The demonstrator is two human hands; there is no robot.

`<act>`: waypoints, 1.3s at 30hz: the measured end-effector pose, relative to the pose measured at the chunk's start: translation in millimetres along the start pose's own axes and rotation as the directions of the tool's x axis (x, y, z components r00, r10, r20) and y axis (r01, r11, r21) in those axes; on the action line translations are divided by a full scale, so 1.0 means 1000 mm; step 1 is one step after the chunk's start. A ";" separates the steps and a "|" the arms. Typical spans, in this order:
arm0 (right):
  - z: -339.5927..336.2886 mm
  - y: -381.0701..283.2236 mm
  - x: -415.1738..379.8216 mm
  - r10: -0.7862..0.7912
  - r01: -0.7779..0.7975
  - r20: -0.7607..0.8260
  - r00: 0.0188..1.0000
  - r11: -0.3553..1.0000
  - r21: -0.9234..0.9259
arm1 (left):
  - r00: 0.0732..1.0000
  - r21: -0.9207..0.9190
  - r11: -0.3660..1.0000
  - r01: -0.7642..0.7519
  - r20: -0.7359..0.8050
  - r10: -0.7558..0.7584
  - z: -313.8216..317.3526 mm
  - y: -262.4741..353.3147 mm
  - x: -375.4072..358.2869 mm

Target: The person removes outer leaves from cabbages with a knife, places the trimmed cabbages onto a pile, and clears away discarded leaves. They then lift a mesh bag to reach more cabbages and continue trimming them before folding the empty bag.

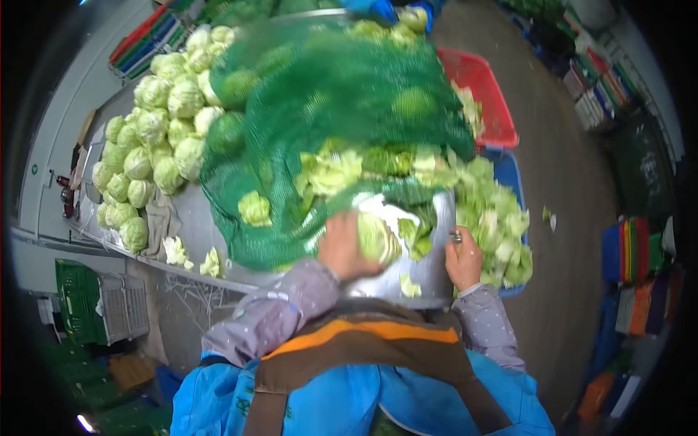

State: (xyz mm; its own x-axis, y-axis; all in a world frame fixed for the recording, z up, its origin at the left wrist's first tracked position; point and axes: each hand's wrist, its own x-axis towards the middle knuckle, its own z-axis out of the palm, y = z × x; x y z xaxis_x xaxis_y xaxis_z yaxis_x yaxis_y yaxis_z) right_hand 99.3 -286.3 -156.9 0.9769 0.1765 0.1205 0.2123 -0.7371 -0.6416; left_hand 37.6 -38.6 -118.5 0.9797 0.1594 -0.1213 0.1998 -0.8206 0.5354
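My left hand (343, 247) is wrapped round the left side of a pale green cabbage (376, 238) near the front edge of the metal table (196, 218). My right hand (464, 258) is closed on a small metallic thing at the table's right edge; most of it is hidden, and I cannot make out what it is. Loose leaves (414, 236) lie between the two hands. Behind them a green mesh bag (291, 123) with cabbages inside spreads over the table. A small cabbage piece (254, 208) rests on the mesh.
Many cabbages (151, 125) are piled at the left beside a grey cloth (161, 224). On the right stand a red crate (502, 109) and a blue crate (520, 182) heaped with leaves. Another person's blue-gloved hands (383, 10) show at the far end.
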 end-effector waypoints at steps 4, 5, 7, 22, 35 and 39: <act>0.016 -0.022 -0.047 0.031 -0.089 0.373 0.927 0.986 0.140 | 0.985 -0.044 0.989 -0.139 -0.105 0.134 0.028 -0.004 0.006; 0.022 -0.022 -0.049 0.053 -0.111 0.368 0.928 0.984 0.140 | 0.986 -0.042 0.988 -0.150 -0.084 0.146 0.029 -0.003 0.009; 0.031 -0.020 -0.048 0.036 -0.095 0.415 0.909 0.988 0.124 | 0.989 -0.085 0.987 -0.138 -0.057 0.133 0.028 0.002 0.014; 0.040 -0.034 -0.017 0.067 -0.143 0.650 0.757 0.988 0.064 | 0.993 -0.086 0.993 -0.084 0.074 0.091 0.031 0.000 0.035; 0.058 -0.062 -0.011 0.192 -0.637 0.819 0.541 0.730 0.249 | 0.968 -0.839 0.485 0.245 0.187 -0.166 -0.002 -0.051 -0.048; 0.072 -0.078 -0.020 -0.074 -0.117 0.375 0.924 0.879 0.462 | 0.953 -0.448 0.880 0.159 -0.162 -0.255 0.013 -0.047 -0.035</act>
State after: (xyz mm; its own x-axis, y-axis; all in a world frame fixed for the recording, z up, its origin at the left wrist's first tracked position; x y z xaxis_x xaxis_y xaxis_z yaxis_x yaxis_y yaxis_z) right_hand 61.2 -185.0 -163.7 0.8779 0.4622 -0.1251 0.0612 -0.3673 -0.9281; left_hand -6.7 -12.6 -149.8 0.8853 0.4503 -0.1163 0.3380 -0.4513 0.8259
